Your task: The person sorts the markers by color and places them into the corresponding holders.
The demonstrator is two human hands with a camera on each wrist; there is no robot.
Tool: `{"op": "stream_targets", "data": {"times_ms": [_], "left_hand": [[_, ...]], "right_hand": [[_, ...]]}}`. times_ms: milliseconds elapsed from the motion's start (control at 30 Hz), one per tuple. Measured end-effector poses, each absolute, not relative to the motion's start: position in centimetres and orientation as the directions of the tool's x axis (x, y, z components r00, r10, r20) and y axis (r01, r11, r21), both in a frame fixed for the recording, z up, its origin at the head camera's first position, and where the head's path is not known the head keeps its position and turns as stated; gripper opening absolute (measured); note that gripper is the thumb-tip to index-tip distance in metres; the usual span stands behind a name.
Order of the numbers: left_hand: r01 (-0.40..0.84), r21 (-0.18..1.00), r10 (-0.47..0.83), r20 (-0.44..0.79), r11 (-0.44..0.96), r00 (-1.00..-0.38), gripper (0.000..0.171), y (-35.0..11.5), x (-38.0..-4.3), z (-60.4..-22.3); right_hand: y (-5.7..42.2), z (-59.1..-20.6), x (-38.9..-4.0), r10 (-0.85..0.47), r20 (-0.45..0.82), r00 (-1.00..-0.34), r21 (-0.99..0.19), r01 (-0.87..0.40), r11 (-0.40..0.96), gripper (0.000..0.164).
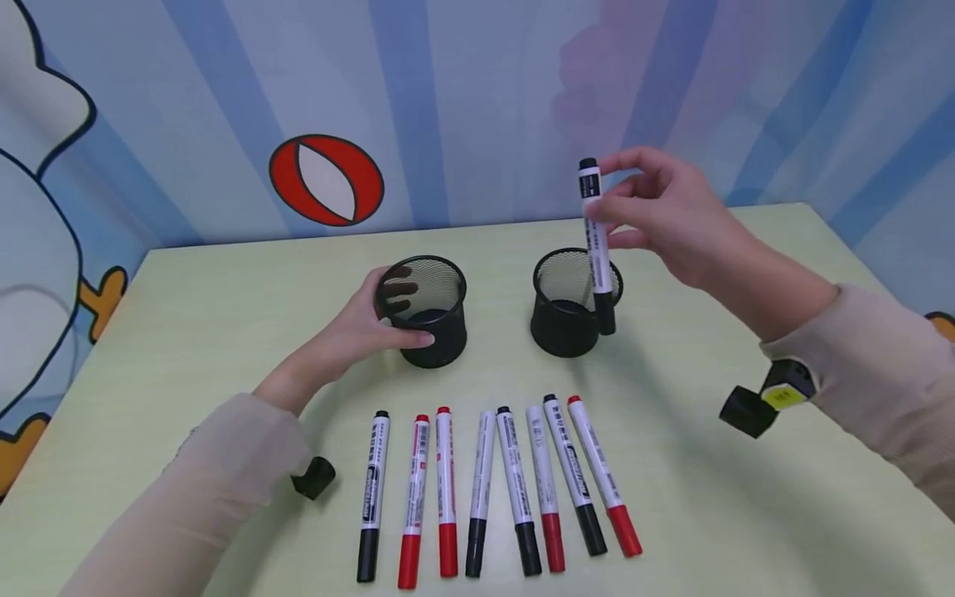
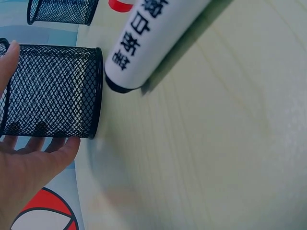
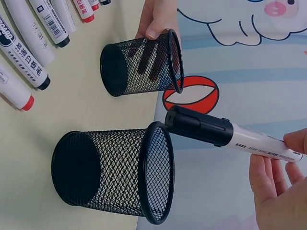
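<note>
My right hand (image 1: 671, 211) pinches a black-and-white whiteboard marker (image 1: 598, 240) between thumb and fingers. The marker stands nearly upright, black cap down; in the right wrist view that cap is right at the rim of the right black mesh pen cup (image 3: 120, 172). My left hand (image 1: 346, 336) holds the left mesh pen cup (image 1: 446, 336) by its side, thumb in front and fingers showing through the mesh from behind. Both cups stand upright on the table and no pens show inside them.
Several whiteboard markers, such as a black-capped one (image 1: 373, 489) and a red-capped one (image 1: 606, 464), lie in a row on the pale table (image 1: 224, 332) in front of the cups. Behind the table's far edge rises a blue printed backdrop (image 1: 492, 108).
</note>
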State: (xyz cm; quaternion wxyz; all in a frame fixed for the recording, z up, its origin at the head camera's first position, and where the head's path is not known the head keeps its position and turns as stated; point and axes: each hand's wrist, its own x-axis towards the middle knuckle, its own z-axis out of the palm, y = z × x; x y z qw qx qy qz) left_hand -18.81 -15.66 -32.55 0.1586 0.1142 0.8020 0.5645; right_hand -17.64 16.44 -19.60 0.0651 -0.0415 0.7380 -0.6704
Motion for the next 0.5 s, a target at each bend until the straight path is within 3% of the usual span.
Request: {"op": "stream_targets", "data": {"times_ms": [300,500], "left_hand": [[0.002,0.938,0.355,-0.130,0.348,-0.926,0.088,-15.6,-18.9,-32.4],[-0.016,0.937,0.348,-0.145,0.348,-0.926,0.089,-16.1,-18.7,-32.1]], "right_hand": [[15.2,-19.5,-18.0,-0.132,-0.006,-0.991,-0.994,-0.008,0.106,0.038],[13.8,-19.2,-18.6,-0.135,-0.001,-0.991,-1.000,-0.001,0.016,0.036]]}}
